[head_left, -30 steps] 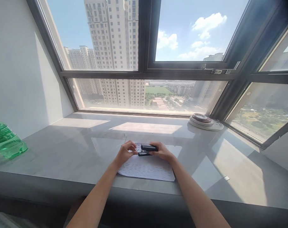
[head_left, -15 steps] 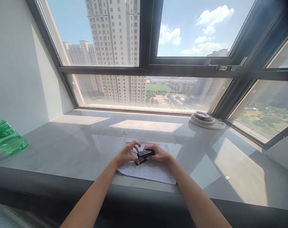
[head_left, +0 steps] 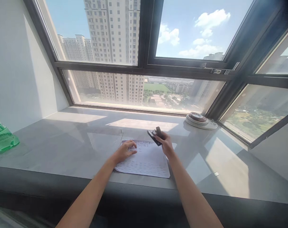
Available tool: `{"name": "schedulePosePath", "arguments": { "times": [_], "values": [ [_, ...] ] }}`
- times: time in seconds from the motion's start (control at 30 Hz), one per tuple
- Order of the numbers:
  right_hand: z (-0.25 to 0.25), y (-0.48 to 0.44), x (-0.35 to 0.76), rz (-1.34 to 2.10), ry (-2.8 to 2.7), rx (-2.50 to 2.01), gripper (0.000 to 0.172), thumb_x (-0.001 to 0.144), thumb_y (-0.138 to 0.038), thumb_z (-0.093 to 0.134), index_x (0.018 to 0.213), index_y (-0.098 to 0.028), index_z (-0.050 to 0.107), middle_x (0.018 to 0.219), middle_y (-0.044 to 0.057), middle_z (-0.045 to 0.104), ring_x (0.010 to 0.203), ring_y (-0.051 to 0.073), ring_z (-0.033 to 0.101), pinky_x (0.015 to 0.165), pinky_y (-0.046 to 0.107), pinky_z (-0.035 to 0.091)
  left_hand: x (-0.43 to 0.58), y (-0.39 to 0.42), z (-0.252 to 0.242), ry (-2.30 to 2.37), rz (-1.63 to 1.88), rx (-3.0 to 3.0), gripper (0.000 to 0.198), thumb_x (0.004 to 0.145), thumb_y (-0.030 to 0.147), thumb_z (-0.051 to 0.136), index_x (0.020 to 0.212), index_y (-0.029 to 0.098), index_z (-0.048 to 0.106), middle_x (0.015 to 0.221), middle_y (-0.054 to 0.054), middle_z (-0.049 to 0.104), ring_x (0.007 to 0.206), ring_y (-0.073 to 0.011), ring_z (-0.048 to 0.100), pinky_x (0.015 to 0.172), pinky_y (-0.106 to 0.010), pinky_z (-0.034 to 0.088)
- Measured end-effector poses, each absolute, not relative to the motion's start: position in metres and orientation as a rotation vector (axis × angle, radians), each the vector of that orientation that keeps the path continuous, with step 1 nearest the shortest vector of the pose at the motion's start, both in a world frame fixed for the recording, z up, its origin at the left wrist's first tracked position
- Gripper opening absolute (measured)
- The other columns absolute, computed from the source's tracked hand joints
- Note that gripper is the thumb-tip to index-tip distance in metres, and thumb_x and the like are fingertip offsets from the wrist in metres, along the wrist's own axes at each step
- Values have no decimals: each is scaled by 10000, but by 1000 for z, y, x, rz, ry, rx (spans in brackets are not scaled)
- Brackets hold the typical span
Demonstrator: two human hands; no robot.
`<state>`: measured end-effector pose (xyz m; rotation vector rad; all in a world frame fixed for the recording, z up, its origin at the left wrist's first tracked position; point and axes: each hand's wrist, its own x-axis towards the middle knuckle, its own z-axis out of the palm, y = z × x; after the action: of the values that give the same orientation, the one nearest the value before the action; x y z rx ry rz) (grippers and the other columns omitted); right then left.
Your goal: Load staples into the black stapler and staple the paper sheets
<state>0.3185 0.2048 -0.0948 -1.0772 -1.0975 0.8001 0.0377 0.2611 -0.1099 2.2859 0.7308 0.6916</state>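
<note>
A white printed paper sheet (head_left: pixel 146 160) lies on the grey window ledge (head_left: pixel 63 142) in front of me. My left hand (head_left: pixel 125 150) rests on the sheet's upper left part with its fingers curled down onto the paper. My right hand (head_left: pixel 166 144) is raised just above the sheet's far right corner and grips a small black stapler (head_left: pixel 155 135), which tilts up and to the left.
A green plastic bottle (head_left: pixel 1 137) lies at the far left of the ledge. A stack of round coasters or discs (head_left: pixel 200 121) sits by the window frame at the back right. A small white scrap (head_left: pixel 216 174) lies to the right.
Both hands held the stapler over the sheet's top edge. Now the right hand has lifted it up and to the right, and the left hand has dropped onto the paper.
</note>
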Motion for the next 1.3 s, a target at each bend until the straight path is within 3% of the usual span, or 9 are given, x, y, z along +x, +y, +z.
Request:
{"name": "schedulePosePath", "arguments": {
  "times": [0.13,0.33,0.43,0.53,0.67,0.93,1.3],
  "values": [
    [-80,174,353,906,-955,-1195,435,705,-504,822,975,-220,635,951,45,713,857,242,674,747,344,511,37,261,-108,739,627,2484,183,939,401,609,986,249,699,1184,-50,656,1172,-248,585,1069,-415,426],
    [-71,108,411,468,-1445,-1898,403,773,-383,723,1139,-226,661,1030,83,734,958,284,650,809,356,483,75,244,-91,812,461,2720,215,961,404,558,972,230,684,1154,-75,673,1123,-296,625,1022,-479,460],
    [-74,98,411,412,-1670,-2020,378,812,-318,660,1178,-226,658,1043,85,739,956,271,646,802,332,464,119,220,-93,637,429,2733,386,984,516,506,1229,251,645,1326,-92,641,1234,-302,590,1083,-500,433],
    [-76,99,400,382,-1863,-2025,234,832,-273,614,1057,-226,659,926,51,733,852,230,633,736,288,430,156,199,-109,588,366,2746,631,931,646,531,1443,278,522,1538,-110,500,1428,-375,422,1174,-658,274],
    [-78,103,392,360,-1947,-2004,126,827,-225,591,950,-228,619,886,31,716,799,199,612,700,253,398,172,189,-129,656,347,2711,749,937,710,447,1571,322,360,1625,-90,393,1531,-404,232,1168,-780,66],
    [-82,99,400,371,-1920,-2003,128,829,-205,580,954,-229,598,918,42,708,826,210,608,714,265,395,139,181,-131,709,380,2729,734,967,670,411,1608,336,281,1688,-75,252,1548,-404,182,1172,-782,53],
    [-80,104,381,473,-1949,-1857,124,783,-185,614,904,-212,622,886,19,697,812,191,579,717,258,381,139,175,-128,742,390,2737,694,973,617,458,1587,323,322,1664,-82,315,1543,-371,220,1186,-767,55]
  ]
}}
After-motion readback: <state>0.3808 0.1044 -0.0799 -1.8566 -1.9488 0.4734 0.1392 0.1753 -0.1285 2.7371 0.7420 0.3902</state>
